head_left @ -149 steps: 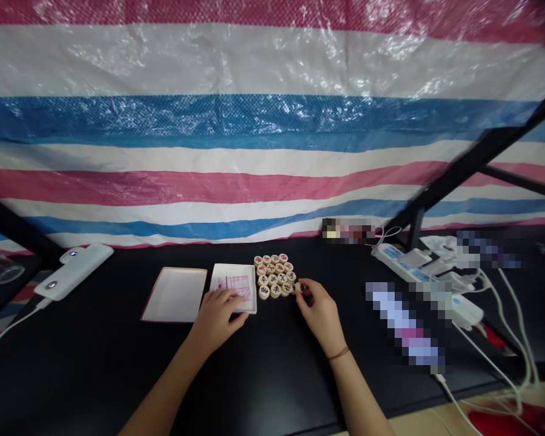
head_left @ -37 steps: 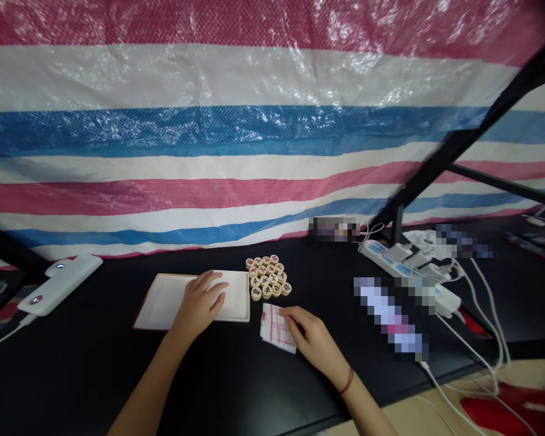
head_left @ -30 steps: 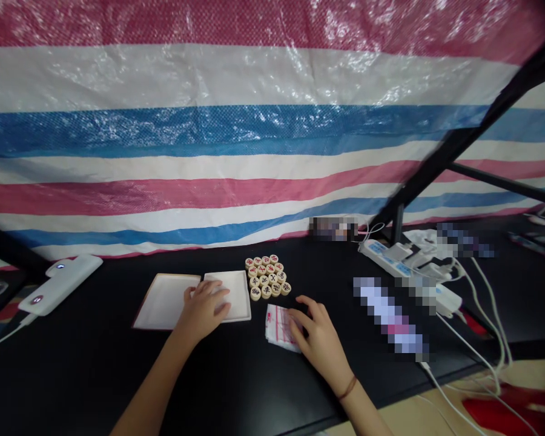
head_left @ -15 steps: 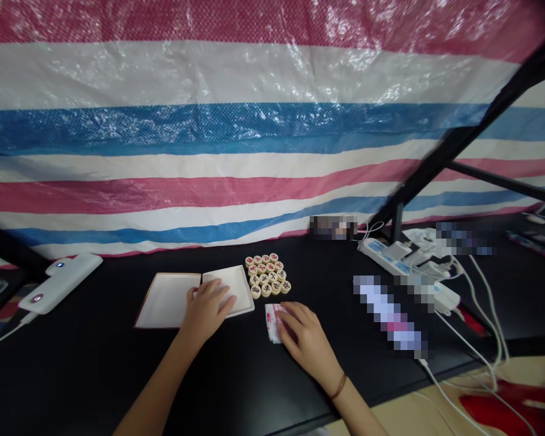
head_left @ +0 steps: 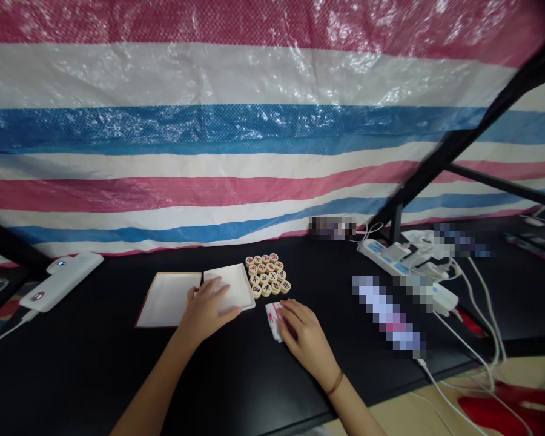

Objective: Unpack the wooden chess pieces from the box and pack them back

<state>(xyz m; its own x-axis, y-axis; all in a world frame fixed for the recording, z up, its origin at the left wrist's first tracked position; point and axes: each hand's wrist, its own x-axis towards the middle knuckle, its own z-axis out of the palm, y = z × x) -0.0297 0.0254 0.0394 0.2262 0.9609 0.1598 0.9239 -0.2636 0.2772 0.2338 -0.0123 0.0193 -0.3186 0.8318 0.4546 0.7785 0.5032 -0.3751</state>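
My left hand (head_left: 205,312) lies over the white inside of a shallow box (head_left: 243,284), fingers spread and thumb stretched along its front edge. The box's lid (head_left: 166,297) lies inside-up against its left side. My right hand (head_left: 306,333) bends its fingers and thumb around the right part of a folded white sheet with red print (head_left: 273,321); the fingers cover much of it. Just beyond that sheet, Chinese chess pieces (head_left: 267,275) stand in a tight block of rows, red characters at the back and black ones in front.
A white power bank (head_left: 68,281) with a cable rests at the left of the black table (head_left: 227,387). On the right are a power strip (head_left: 386,257) with plugs and cables, and a blurred-out phone-like object (head_left: 388,312). A striped tarp (head_left: 209,194) hangs behind.
My left thumb has swung outward and down to the box's front edge. My right hand has barely shifted, and the folded sheet has turned slightly.
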